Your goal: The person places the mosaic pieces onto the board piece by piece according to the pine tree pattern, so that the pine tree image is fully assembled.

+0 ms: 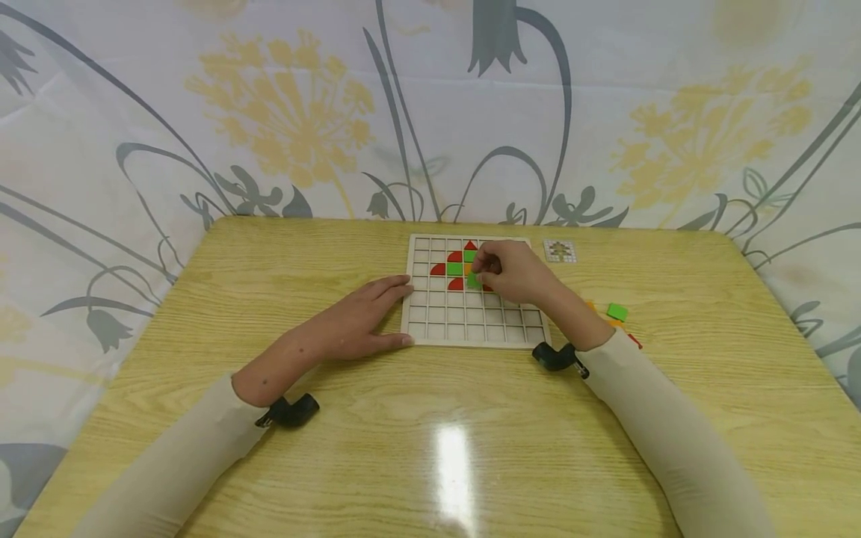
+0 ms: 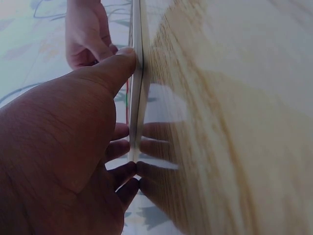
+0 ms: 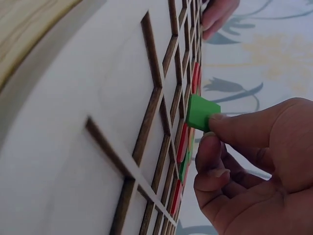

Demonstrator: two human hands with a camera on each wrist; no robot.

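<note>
A wooden grid board (image 1: 437, 314) lies on the table, with red, green and orange tiles set in its upper middle cells. Between thumb and index finger my right hand (image 1: 514, 273) pinches a green square tile (image 3: 201, 112), close over the grid beside the placed tiles. That hand covers part of the pattern in the head view. My left hand (image 1: 359, 317) lies at the board's left side, its extended fingertips and thumb touching the frame. The left wrist view shows the left thumb (image 2: 122, 61) against the board's edge.
Right of the board, loose tiles, among them a green square (image 1: 617, 312), lie partly behind the right forearm. A small pattern card (image 1: 560, 251) sits by the board's top right corner. A flowered cloth (image 1: 430, 112) hangs behind the table's back edge.
</note>
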